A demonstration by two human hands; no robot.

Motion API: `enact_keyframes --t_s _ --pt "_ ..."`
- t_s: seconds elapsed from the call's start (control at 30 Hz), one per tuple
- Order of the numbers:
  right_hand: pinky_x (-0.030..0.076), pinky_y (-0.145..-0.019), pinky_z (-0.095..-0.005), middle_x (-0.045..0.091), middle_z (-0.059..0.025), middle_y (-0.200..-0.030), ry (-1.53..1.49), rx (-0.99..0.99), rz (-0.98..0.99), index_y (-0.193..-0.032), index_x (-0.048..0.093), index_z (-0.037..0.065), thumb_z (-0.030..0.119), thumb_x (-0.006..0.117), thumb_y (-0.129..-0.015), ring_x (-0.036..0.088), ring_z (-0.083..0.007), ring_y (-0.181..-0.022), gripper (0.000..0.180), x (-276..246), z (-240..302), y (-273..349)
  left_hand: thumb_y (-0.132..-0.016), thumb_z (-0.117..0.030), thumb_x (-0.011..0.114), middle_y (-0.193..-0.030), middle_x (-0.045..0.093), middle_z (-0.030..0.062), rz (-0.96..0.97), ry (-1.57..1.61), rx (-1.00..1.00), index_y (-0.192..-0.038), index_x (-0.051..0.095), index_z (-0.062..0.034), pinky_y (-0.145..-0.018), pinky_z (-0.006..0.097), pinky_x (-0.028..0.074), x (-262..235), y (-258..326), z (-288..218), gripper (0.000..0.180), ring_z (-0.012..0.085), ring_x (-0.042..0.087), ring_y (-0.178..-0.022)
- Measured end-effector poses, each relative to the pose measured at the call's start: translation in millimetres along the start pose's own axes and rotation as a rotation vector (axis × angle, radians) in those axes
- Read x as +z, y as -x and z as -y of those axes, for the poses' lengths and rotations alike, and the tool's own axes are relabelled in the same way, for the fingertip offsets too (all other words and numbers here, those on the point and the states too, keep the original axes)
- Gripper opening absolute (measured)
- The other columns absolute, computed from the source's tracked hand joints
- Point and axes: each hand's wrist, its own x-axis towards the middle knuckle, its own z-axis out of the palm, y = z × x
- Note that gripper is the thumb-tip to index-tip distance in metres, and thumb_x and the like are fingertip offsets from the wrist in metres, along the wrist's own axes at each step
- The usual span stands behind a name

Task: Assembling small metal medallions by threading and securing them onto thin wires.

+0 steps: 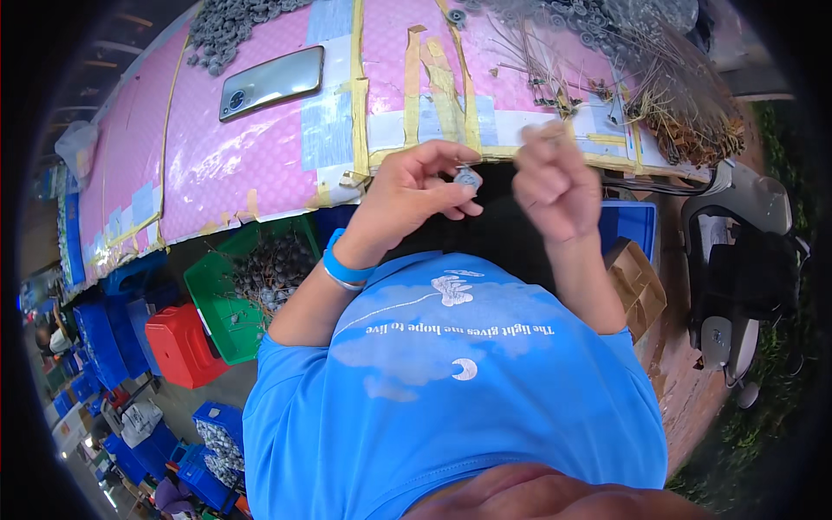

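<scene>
My left hand point(416, 192) is at the table's front edge, with thumb and fingers pinched round a small round grey part point(468, 178). To its right, my right hand point(559, 184) is raised and apart from the left. Its fingers are curled in, with the fingertips smeared by motion, so anything between them cannot be made out. Beyond that hand, thin wires with small dark ends point(555, 97) lie spread on the table. A thicker bundle of wires point(689, 121) with brown and yellowish ends lies at the table's right end.
The pink-covered, taped table point(251, 156) bears a phone point(271, 82) and a heap of grey round parts point(227, 33). Below it at left are a green crate point(227, 322) of wired grey parts and a red stool point(184, 347). A cardboard box point(640, 290) and a scooter point(745, 204) stand at right.
</scene>
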Motion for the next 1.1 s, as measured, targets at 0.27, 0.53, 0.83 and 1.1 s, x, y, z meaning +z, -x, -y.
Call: enact_keyframes --t_s 0.27,0.53,0.83,1.1 --pt "0.052 -0.051 -0.0248 0.066 -0.0126 -0.084 0.746 0.077 -0.161 -0.105 0.066 -0.004 0.009 0.064 -0.093 0.062 -0.0139 -0.058 0.018 0.7 -25.8 3.9 -0.091 0.000 0.062 -0.111 0.068 0.0129 -0.221 -0.078 0.204 -0.127 0.058 0.0009 -0.072 0.026 0.059 1.0 -10.0 -1.1 0.037 0.0160 0.068 -0.092" --pt "0.052 -0.052 -0.0240 0.066 -0.0104 -0.083 0.744 0.075 -0.244 -0.108 0.066 -0.005 0.009 0.065 -0.092 0.060 -0.0124 -0.058 0.021 -5.1 -27.3 2.6 -0.090 -0.002 0.059 -0.114 0.067 0.0181 -0.264 -0.009 0.264 -0.128 0.055 0.0053 -0.065 0.026 0.061 0.7 -7.6 -6.3 0.038 0.0216 0.070 -0.095" --pt "0.055 -0.056 -0.0248 0.069 -0.0126 -0.089 1.002 -0.030 -0.225 -0.102 0.068 -0.004 0.005 0.069 -0.089 0.065 -0.0144 -0.065 0.016 -16.1 -31.9 7.7 -0.095 -0.004 0.053 -0.105 0.069 0.0228 -0.333 0.031 0.185 -0.123 0.059 0.0083 -0.064 0.026 0.062 -7.7 -6.7 -9.9 0.031 0.0292 0.073 -0.090" --pt "0.053 -0.076 -0.0247 0.071 -0.0081 -0.095 1.634 -0.420 -0.098 -0.108 0.068 -0.003 -0.002 0.068 -0.088 0.066 -0.0141 -0.083 0.019 -19.5 -32.3 -7.3 -0.093 -0.006 0.058 -0.098 0.070 0.0197 -0.170 0.124 0.152 -0.118 0.061 0.0085 -0.059 0.026 0.060 0.4 -1.8 -11.6 0.029 0.0202 0.071 -0.068"
